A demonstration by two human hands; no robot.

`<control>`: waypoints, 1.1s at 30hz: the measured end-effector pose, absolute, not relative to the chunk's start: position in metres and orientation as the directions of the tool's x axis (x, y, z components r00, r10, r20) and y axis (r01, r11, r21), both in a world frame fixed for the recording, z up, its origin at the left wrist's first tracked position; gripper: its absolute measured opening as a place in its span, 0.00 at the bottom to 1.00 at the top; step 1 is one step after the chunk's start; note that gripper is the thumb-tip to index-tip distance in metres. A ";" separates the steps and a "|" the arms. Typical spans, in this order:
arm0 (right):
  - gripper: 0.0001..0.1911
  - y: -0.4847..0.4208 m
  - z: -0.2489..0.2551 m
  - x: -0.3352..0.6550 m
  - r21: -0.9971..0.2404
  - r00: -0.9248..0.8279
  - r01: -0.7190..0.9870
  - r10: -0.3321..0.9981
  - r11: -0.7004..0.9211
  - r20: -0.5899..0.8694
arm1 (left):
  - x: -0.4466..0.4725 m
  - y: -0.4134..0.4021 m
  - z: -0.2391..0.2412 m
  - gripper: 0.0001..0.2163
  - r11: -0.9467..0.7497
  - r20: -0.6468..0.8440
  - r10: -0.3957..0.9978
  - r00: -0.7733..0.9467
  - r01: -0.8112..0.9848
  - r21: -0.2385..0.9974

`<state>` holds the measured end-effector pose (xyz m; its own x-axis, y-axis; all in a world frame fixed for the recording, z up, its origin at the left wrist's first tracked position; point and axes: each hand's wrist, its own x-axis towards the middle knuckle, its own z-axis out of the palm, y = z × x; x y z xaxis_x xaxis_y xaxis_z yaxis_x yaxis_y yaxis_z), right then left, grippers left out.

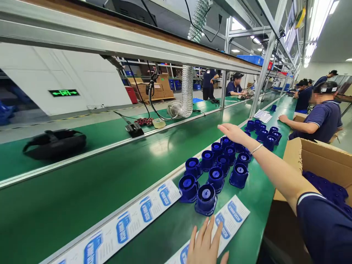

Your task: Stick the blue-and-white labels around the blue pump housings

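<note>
My left hand (205, 244) lies flat and open on a strip of white labels with blue print (232, 216) at the near edge of the green bench. My right hand (232, 132) is stretched far forward, fingers extended and open, hovering over the far end of a cluster of several dark blue round plastic parts (216, 176). A thin bracelet (256, 148) sits on that wrist. It holds nothing. A second, longer label strip (132, 223) lies along the belt's rail.
A green conveyor belt (82, 190) runs on the left. An open cardboard box (321, 161) with more blue parts stands on the right. A co-worker (320, 119) sits beyond it near another group of blue parts (264, 134). A duct hose (187, 91) hangs mid-back.
</note>
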<state>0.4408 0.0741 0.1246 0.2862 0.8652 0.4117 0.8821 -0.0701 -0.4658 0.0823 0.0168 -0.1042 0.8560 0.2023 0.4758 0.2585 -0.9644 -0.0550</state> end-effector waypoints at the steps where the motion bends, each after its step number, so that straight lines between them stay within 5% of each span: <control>1: 0.19 0.077 0.129 0.421 -0.489 0.260 0.872 0.869 -0.024 0.421 | 0.080 0.017 -0.100 0.27 -0.969 0.479 0.176 0.860 0.237 -0.070; 8: 0.11 0.045 0.107 0.287 -0.720 -0.001 0.584 0.888 0.374 0.460 | 0.077 0.004 -0.071 0.25 -0.970 0.343 0.232 0.910 0.242 0.014; 11: 0.09 0.007 0.071 0.263 -0.759 -0.100 0.536 0.921 0.368 0.376 | 0.068 -0.002 -0.061 0.26 -0.960 0.242 0.278 0.930 0.267 0.077; 21: 0.05 -0.067 -0.001 0.273 -0.476 -0.106 0.845 0.949 0.244 0.298 | 0.003 0.018 -0.041 0.35 -0.851 0.204 0.525 0.826 0.505 0.145; 29: 0.35 -0.082 -0.031 0.253 -0.343 -0.093 0.921 0.960 0.184 0.265 | -0.023 0.014 -0.034 0.32 -0.781 0.125 0.607 0.785 0.558 0.281; 33: 0.34 -0.087 -0.034 0.245 -0.316 -0.130 0.921 0.944 0.228 0.304 | -0.041 0.002 -0.044 0.37 -0.772 0.118 0.622 0.774 0.581 0.256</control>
